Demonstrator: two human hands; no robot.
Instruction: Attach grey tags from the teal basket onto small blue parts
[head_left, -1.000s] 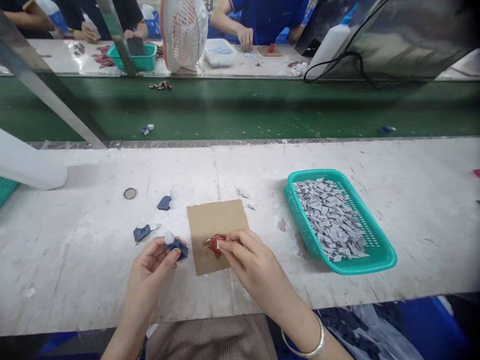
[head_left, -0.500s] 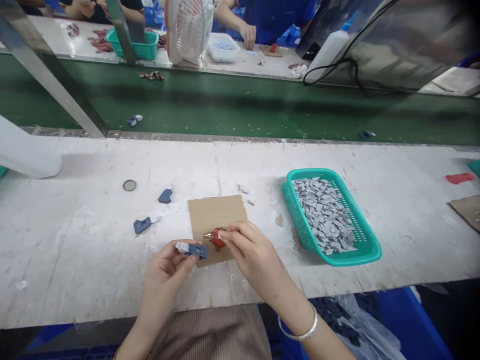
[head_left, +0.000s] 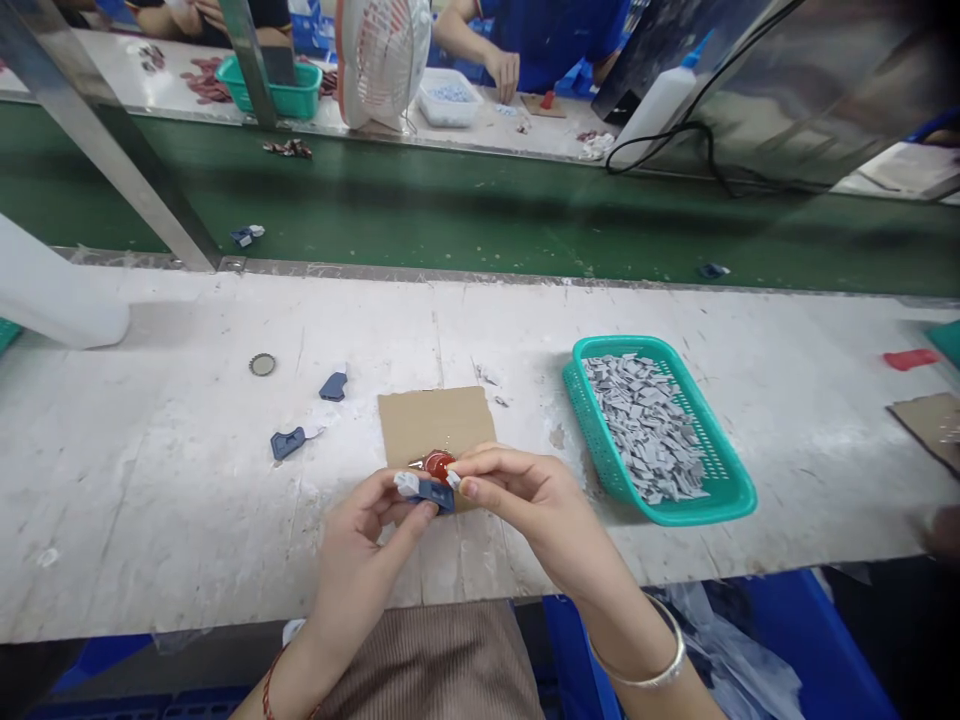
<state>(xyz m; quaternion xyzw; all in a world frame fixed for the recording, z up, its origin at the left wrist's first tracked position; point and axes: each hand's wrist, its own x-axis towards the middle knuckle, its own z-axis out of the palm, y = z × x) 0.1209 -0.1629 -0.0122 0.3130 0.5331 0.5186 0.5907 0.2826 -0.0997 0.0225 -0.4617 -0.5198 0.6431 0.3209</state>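
Observation:
My left hand pinches a dark blue plastic part with a whitish lump on its left end. My right hand holds a small light grey chip between thumb and forefinger, right at the blue part's right end. Behind the fingers, a red round object with a metal tip rests on a cardboard piece; my hands partly cover both. Two more dark blue parts, one nearer and one farther, lie left of the cardboard.
A green basket full of grey chips stands to the right. At left are a bottle cap and a white bottle. Beyond the table runs a green conveyor belt with scattered parts. A co-worker's hand is across it.
My right hand has lifted the grey chip away from the red object and brought it to the blue part. My left hand has moved right with the blue part.

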